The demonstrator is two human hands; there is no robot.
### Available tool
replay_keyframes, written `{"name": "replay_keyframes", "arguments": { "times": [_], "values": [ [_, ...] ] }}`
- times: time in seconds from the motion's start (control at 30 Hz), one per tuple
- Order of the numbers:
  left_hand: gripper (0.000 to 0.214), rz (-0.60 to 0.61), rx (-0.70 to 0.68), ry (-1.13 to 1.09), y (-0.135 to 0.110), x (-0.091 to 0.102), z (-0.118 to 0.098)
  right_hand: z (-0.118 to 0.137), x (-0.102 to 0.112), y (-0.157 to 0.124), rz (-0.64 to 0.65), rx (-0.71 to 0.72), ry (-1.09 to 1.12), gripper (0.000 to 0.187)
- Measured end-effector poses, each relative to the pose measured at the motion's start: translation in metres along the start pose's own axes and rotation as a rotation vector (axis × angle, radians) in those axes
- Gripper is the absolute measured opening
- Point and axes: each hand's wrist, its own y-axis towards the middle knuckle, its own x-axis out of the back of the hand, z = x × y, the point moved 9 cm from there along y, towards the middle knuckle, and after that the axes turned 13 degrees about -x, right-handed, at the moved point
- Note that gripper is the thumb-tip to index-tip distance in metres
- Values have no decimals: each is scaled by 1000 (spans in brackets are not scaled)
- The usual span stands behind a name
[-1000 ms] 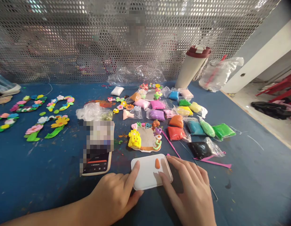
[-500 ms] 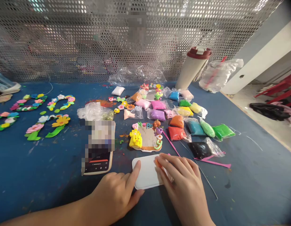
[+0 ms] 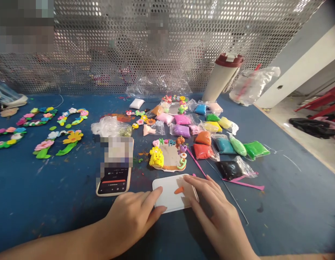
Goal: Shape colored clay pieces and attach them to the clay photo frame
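A small white rounded board lies on the blue table in front of me. On it rests a small carrot-shaped piece of orange clay. My left hand pins the board's left side, index finger on top and thumb at the near edge, other fingers curled. Over the right edge of the board, my right hand has its fingers stretched and thumb apart, not touching the clay. Just beyond the board is a decorated clay frame with a yellow figure, coloured letters and small shapes around its rim.
A phone lies left of the board. Several bags of coloured clay, including a red clay bag and black clay bag, spread behind. Pink tools and a thin wire lie right. A tumbler stands at the back.
My right hand has lifted its fingers off the orange clay and shifted right, opening out, so the clay piece now shows whole. My left hand stays on the board.
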Motion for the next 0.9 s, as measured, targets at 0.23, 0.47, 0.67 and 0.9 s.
{"name": "replay_keyframes", "arguments": {
  "times": [0.23, 0.47, 0.67, 0.9],
  "values": [
    [32, 114, 11, -1, 26, -15, 1, -15, -2, -17, -32, -184, 206, 24],
    [25, 290, 63, 49, 41, -37, 3, -22, -7, -11, 60, -258, 356, 23],
    [24, 368, 92, -38, 46, -43, 3, -19, -12, 3, 146, -239, 340, 24],
    [23, 328, 229, -148, 36, -38, 13, -18, -12, 22, 245, -233, 365, 22]
  ]
}}
